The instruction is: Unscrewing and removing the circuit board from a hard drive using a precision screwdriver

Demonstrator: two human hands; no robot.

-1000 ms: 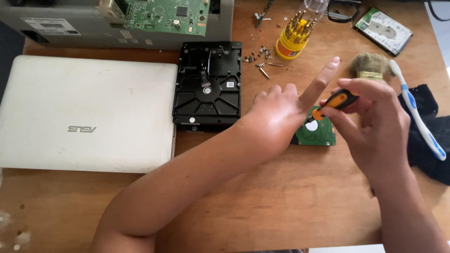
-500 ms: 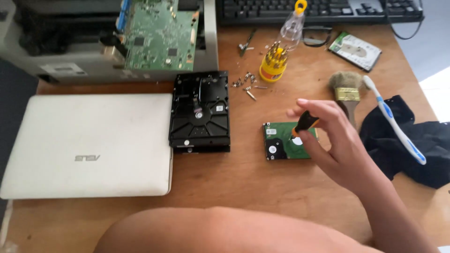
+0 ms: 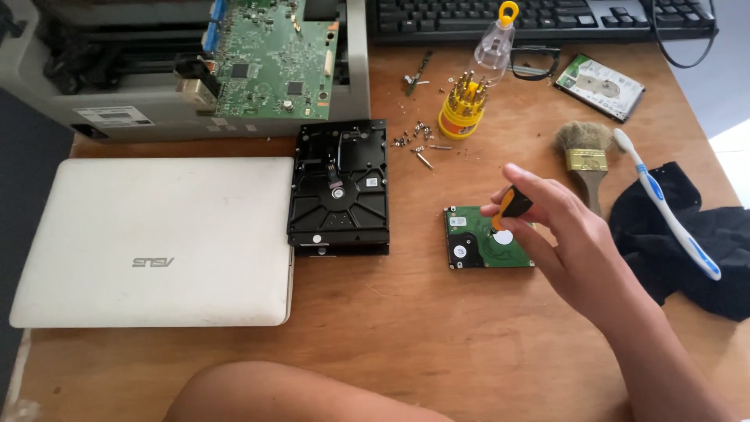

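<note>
I see a green circuit-board small hard drive (image 3: 478, 244), an orange-and-black screwdriver handle (image 3: 512, 205), and a white closed laptop (image 3: 156, 242) at nine o'clock.

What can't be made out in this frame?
- Screwdriver tip: hidden by the right hand, head view; contact with the small green drive unclear.
- Left hand: cut off by the bottom edge; only the forearm shows.
- Loose screws: too small to count.
- Keyboard: cut by the top edge.

Right hand (image 3: 562, 234) grips orange-black screwdriver (image 3: 512, 205) over small green drive (image 3: 486, 237); black drive (image 3: 340, 187) beside white laptop (image 3: 156, 238).
</note>
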